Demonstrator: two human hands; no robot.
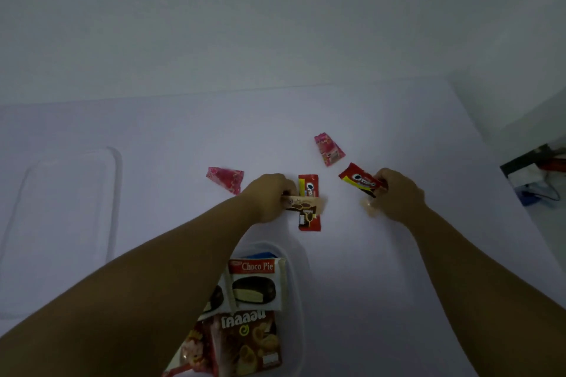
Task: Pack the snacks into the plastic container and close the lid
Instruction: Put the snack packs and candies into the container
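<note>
A clear plastic container (pixel 296 285) stands near the table's front edge, holding Choco Pie packs (pixel 255 283), a brown snack bag (pixel 248 343) and a red pack. Its clear lid (pixel 115 193) lies flat at the left. My left hand (pixel 269 196) grips a beige snack pack (pixel 303 203) lying across a red Oreo pack (pixel 309 187) on the table. Off to the right, my right hand (pixel 398 196) holds a second red Oreo pack (pixel 361 182) just above the table. Two pink wrapped snacks lie loose, one on the left (pixel 225 179) and one further back (pixel 329 148).
The white table (pixel 398 269) meets a plain wall behind. Its right edge runs diagonally, and beyond it on the floor lie a dark box and cables (pixel 533 174).
</note>
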